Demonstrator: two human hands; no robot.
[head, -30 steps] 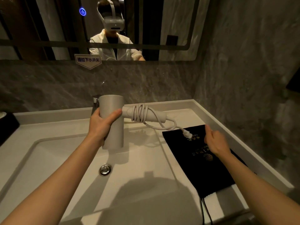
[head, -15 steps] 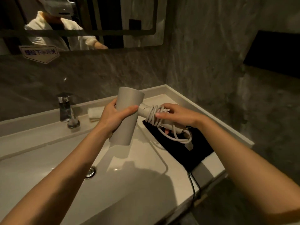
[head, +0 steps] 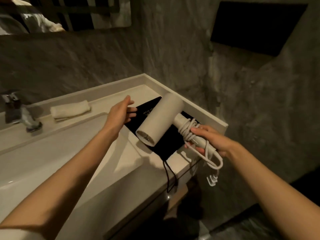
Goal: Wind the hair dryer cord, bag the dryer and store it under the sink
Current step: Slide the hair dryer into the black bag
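A pale grey hair dryer (head: 160, 121) hangs over the right end of the sink counter, its barrel pointing toward me. Its white cord (head: 187, 130) is coiled around the handle, and a loose loop with the plug (head: 212, 180) dangles past the counter's edge. My right hand (head: 210, 142) is shut on the handle and the coil. A flat black drawstring bag (head: 150, 110) lies on the counter under the dryer, its strings (head: 170, 177) hanging over the front edge. My left hand (head: 121, 112) is open, fingers spread, just above the bag's far left corner.
A white sink basin (head: 52, 153) fills the left. A chrome tap (head: 16, 113) stands at the back left, with a folded white towel (head: 70, 110) next to it. Grey stone walls close in behind and on the right. Dark space lies below the counter.
My left hand let go of the dryer barrel and moved over the bag. My right hand alone now holds the dryer by its handle. The view swung right and down.
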